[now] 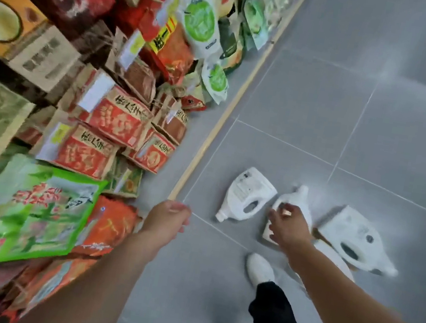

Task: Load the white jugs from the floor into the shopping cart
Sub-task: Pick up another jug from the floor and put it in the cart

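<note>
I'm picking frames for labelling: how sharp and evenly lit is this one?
Head view: motion blur smears the shelf packages on the left and softens the right hand over the middle white jug. Wide-angle distortion bends the shelf edge and the floor tile lines. Lighting is soft, with a pale sheen on the tiles and faint shadows.

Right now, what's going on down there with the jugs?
A person is bending over three white jugs lying on the grey floor. The right hand reaches onto the middle jug, no firm grip visible yet. The left hand hangs loosely closed, holding nothing. The left jug and right jug lie untouched. No cart is in view.
</note>
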`<move>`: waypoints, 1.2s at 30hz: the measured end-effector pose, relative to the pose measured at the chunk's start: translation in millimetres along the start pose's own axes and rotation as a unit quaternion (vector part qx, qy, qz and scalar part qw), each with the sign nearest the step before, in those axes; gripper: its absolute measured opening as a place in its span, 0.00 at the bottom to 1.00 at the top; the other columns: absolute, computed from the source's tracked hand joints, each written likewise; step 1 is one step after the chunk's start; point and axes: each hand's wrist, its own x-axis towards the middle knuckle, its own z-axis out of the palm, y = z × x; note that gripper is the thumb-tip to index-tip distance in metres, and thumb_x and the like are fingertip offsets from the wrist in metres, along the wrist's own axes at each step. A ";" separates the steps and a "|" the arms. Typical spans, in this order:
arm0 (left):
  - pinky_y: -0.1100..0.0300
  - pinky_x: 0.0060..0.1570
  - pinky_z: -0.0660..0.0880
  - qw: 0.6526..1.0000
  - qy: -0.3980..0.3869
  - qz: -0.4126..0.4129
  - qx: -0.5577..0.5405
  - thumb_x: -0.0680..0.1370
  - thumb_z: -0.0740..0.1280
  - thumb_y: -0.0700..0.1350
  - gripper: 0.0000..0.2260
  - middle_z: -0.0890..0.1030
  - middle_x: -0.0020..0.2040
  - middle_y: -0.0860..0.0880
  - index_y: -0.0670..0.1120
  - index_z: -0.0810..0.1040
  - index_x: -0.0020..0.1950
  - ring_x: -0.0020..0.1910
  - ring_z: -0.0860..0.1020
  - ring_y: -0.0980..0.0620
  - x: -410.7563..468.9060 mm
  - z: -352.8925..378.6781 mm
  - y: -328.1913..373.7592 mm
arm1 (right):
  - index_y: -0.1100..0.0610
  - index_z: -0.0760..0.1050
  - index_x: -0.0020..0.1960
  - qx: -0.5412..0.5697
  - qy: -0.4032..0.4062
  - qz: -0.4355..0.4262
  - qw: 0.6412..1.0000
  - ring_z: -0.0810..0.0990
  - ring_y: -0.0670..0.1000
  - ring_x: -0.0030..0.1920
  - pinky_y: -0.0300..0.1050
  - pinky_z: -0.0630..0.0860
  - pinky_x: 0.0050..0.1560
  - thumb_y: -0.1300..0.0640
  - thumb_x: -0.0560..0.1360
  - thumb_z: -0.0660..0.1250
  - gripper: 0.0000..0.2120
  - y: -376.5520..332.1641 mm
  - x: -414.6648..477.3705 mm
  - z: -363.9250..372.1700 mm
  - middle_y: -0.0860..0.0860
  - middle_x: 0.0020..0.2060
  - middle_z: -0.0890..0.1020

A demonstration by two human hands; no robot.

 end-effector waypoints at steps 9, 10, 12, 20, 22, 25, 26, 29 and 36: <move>0.60 0.54 0.70 0.991 -0.030 -0.018 0.129 0.77 0.74 0.62 0.27 0.80 0.62 0.50 0.51 0.75 0.71 0.58 0.79 0.48 201.7 122.3 -24.8 | 0.60 0.67 0.81 -0.095 0.011 0.020 0.995 0.77 0.61 0.73 0.47 0.71 0.67 0.44 0.82 0.72 0.34 51.3 200.3 55.6 0.60 0.73 0.79; 0.59 0.57 0.70 0.990 -0.041 -0.021 0.134 0.76 0.75 0.63 0.31 0.80 0.66 0.49 0.50 0.73 0.74 0.62 0.79 0.47 221.9 135.2 -34.9 | 0.60 0.66 0.82 -0.099 0.010 0.027 0.995 0.76 0.62 0.75 0.49 0.70 0.70 0.43 0.82 0.71 0.35 60.3 219.0 64.1 0.60 0.75 0.77; 0.57 0.63 0.73 0.987 -0.062 -0.022 0.146 0.75 0.75 0.66 0.38 0.78 0.72 0.47 0.50 0.69 0.79 0.69 0.78 0.44 265.2 160.3 -57.4 | 0.60 0.62 0.83 -0.104 0.004 0.031 0.994 0.72 0.62 0.78 0.52 0.68 0.75 0.42 0.83 0.70 0.37 80.3 259.5 82.0 0.60 0.79 0.72; 0.56 0.59 0.74 0.981 -0.103 -0.027 0.160 0.73 0.77 0.66 0.45 0.74 0.76 0.48 0.48 0.62 0.82 0.71 0.77 0.43 426.2 240.0 -120.5 | 0.54 0.53 0.87 -0.066 0.043 0.035 0.996 0.73 0.61 0.77 0.49 0.71 0.69 0.39 0.81 0.71 0.44 144.4 428.1 141.0 0.57 0.79 0.72; 0.53 0.62 0.76 0.983 -0.100 -0.027 0.153 0.69 0.78 0.68 0.48 0.75 0.74 0.49 0.49 0.63 0.81 0.69 0.78 0.43 457.6 258.2 -131.1 | 0.52 0.50 0.88 -0.041 0.063 0.042 0.996 0.70 0.62 0.80 0.55 0.68 0.78 0.35 0.78 0.72 0.49 153.9 462.0 148.3 0.57 0.82 0.68; 0.48 0.65 0.79 0.989 -0.092 -0.044 0.105 0.59 0.81 0.70 0.50 0.80 0.68 0.52 0.51 0.69 0.75 0.63 0.81 0.46 489.3 283.0 -146.5 | 0.50 0.52 0.87 0.001 0.076 0.057 0.995 0.76 0.62 0.75 0.59 0.73 0.76 0.31 0.73 0.76 0.54 169.1 496.1 155.3 0.56 0.78 0.73; 0.47 0.64 0.80 0.990 -0.093 -0.050 0.089 0.56 0.82 0.70 0.51 0.81 0.66 0.53 0.51 0.70 0.74 0.62 0.82 0.47 495.8 288.4 -151.3 | 0.49 0.54 0.86 0.022 0.074 0.064 0.995 0.80 0.61 0.70 0.63 0.78 0.72 0.30 0.70 0.78 0.56 172.8 502.0 157.4 0.55 0.75 0.75; 0.47 0.60 0.83 0.991 -0.111 -0.067 0.040 0.49 0.86 0.71 0.53 0.86 0.61 0.55 0.53 0.76 0.69 0.57 0.86 0.49 514.5 294.4 -164.6 | 0.46 0.64 0.77 0.083 0.078 0.065 0.991 0.86 0.58 0.60 0.66 0.85 0.61 0.27 0.57 0.82 0.56 179.4 510.8 162.8 0.51 0.65 0.81; 0.45 0.62 0.83 0.975 -0.205 -0.065 -0.054 0.59 0.90 0.53 0.38 0.90 0.55 0.53 0.53 0.82 0.66 0.55 0.89 0.50 517.5 283.3 -163.1 | 0.44 0.70 0.67 0.191 0.108 0.059 0.974 0.89 0.55 0.55 0.63 0.86 0.59 0.36 0.52 0.90 0.49 183.3 502.9 172.7 0.49 0.58 0.85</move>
